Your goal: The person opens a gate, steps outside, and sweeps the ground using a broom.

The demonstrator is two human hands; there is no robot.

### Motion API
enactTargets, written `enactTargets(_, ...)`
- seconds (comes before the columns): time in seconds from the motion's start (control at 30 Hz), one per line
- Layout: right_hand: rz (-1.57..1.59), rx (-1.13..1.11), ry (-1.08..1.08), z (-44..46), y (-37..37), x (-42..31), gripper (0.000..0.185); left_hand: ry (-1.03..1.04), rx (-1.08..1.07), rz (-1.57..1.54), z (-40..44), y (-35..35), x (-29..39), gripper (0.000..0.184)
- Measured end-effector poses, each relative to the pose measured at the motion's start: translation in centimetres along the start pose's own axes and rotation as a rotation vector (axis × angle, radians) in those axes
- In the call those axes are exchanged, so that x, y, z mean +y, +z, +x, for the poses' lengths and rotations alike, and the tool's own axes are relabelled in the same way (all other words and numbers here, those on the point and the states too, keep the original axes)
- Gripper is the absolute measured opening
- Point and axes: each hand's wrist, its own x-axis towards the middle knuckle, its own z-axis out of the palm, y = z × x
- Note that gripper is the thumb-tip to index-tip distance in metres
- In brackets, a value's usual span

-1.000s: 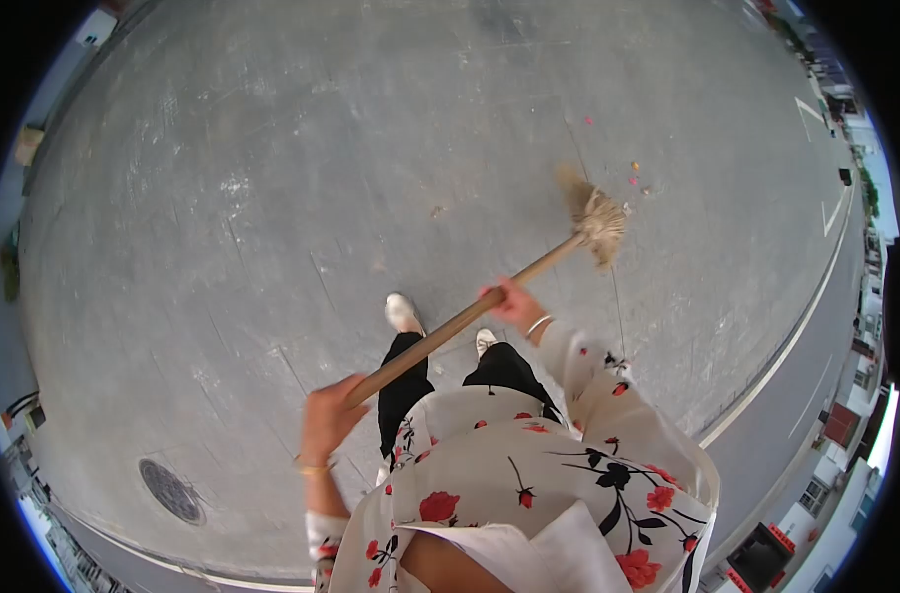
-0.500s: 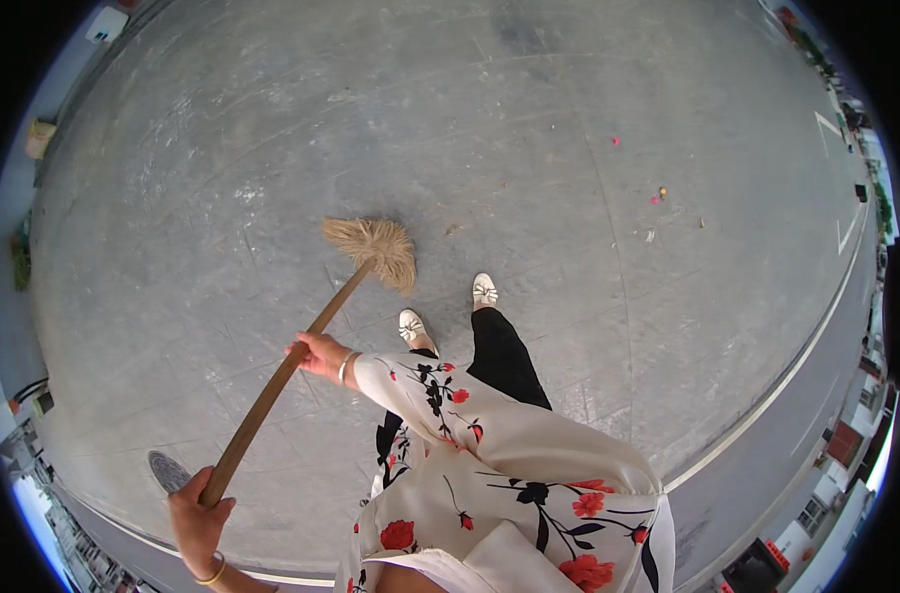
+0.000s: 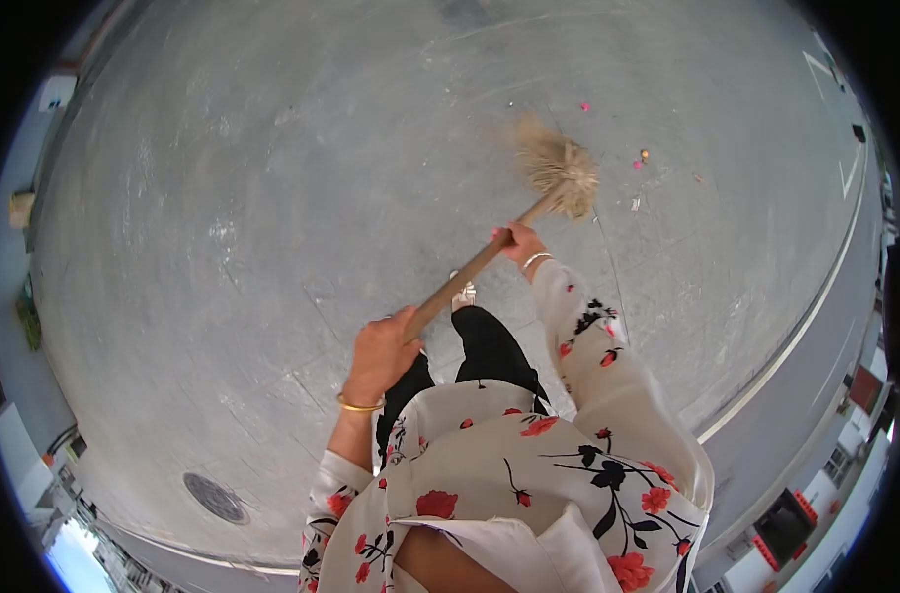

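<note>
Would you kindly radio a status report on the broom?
Left hand gripping the wooden broom handle at its end; right hand gripping nearer bristles. Bristles partly blurred. Small pink scrap to their right, not blocking.

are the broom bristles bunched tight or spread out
Spread out: the bristles fan wide from the end of the wooden handle, though their far tips are blurred.

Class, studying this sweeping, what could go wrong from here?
The broom head looks partly blurred, so a fast stroke might scatter the small coloured scraps near it. Those scraps lie spread out, so one stroke may miss some. The handle slants across a white shoe in view, so a bump seems possible.
</note>
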Motion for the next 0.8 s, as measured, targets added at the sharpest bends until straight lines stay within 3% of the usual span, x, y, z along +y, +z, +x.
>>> enactTargets(0.1,0.041,-0.018,0.090,-2.6,0.7,-3.3,0.014,0.006,0.011,-0.033,1.6,-0.8,-0.2,0.034)
enactTargets(0.17,-1.074,-0.883,-1.011,-3.3,-0.7,-1.6,0.014,-0.058,0.048,-0.121,-0.2,-4.4,-1.3,0.036)
enactTargets(0.23,-0.593,-0.884,-0.490,-10.1,3.5,1.1,0.015,-0.163,0.067,-0.123,-2.6,-8.6,-2.0,0.039)
enactTargets(0.27,-0.410,-0.861,-0.203,-7.2,4.7,4.3,0.017,-0.233,0.076,-0.097,-4.0,-11.2,-1.5,0.040)
enactTargets(0.3,-0.255,-0.821,-0.029,-12.6,7.7,4.8,0.016,-0.276,0.099,-0.072,-5.6,-13.6,-1.4,0.039)
enactTargets(0.33,-0.456,-1.119,-0.247,-12.9,8.7,7.2,0.022,-0.321,0.125,-0.050,-7.1,-15.8,-0.9,0.039)
enactTargets(0.37,-0.474,-1.142,-0.180,-15.5,11.1,8.2,0.023,-0.393,0.107,0.030,-8.1,-18.5,0.7,0.040)
enactTargets(0.4,-0.100,-0.796,0.499,-16.6,14.6,9.8,0.023,-0.448,0.128,0.022,-9.5,-20.9,1.0,0.041)
enactTargets(0.47,0.025,-0.819,0.671,-15.1,19.5,16.7,0.019,-0.493,0.206,0.065,-11.6,-24.9,1.8,0.041)
enactTargets(0.57,0.084,-0.634,0.790,-16.5,25.2,19.8,0.015,-0.548,0.278,0.036,-12.1,-27.6,1.4,0.041)
enactTargets(0.7,-0.011,-0.563,0.655,-10.9,32.0,20.7,0.015,-0.587,0.243,0.016,-5.1,-29.1,-3.6,0.041)
enactTargets(0.77,0.001,-0.525,0.536,-7.0,32.3,19.3,0.014,-0.574,0.134,0.085,-1.3,-29.4,-6.0,0.040)
enactTargets(0.8,0.002,-0.612,0.461,-5.2,31.4,17.9,0.015,-0.544,0.095,0.048,0.8,-29.3,-7.1,0.040)
